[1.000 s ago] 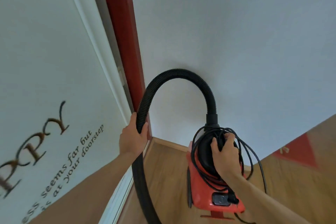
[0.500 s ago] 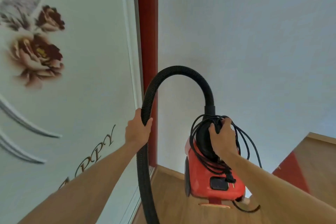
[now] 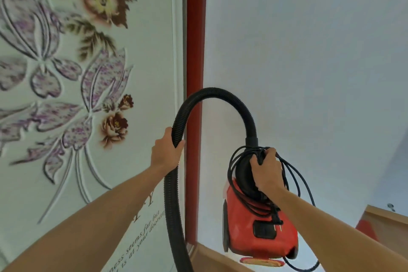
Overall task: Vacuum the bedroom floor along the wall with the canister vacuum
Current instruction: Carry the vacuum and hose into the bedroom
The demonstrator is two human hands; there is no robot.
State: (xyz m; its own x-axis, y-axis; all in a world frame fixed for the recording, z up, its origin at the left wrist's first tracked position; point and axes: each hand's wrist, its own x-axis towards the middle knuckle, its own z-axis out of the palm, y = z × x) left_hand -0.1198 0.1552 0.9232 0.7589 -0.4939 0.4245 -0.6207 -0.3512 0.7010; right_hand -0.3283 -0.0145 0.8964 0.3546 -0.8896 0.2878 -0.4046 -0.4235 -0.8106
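Note:
A red canister vacuum [image 3: 249, 223] hangs in the air in front of the white wall, carried by its black top handle. My right hand [image 3: 266, 171] is closed on that handle together with loops of the black power cord [image 3: 295, 181]; the plug [image 3: 277, 222] dangles against the red body. A black ribbed hose [image 3: 212, 95] arches up from the canister and runs down on the left. My left hand [image 3: 165, 152] grips the hose where it comes down.
A white sliding door with butterfly and flower relief and lettering [image 3: 88, 73] fills the left. A dark red door frame [image 3: 195, 51] stands beside it. Plain white wall [image 3: 309, 51] lies ahead. Wooden floor [image 3: 216, 258] and skirting [image 3: 384, 212] show at the bottom.
The view has tilted upward, showing more of the decorated door and less floor. Both hands keep their grips and hold the vacuum and hose higher in frame.

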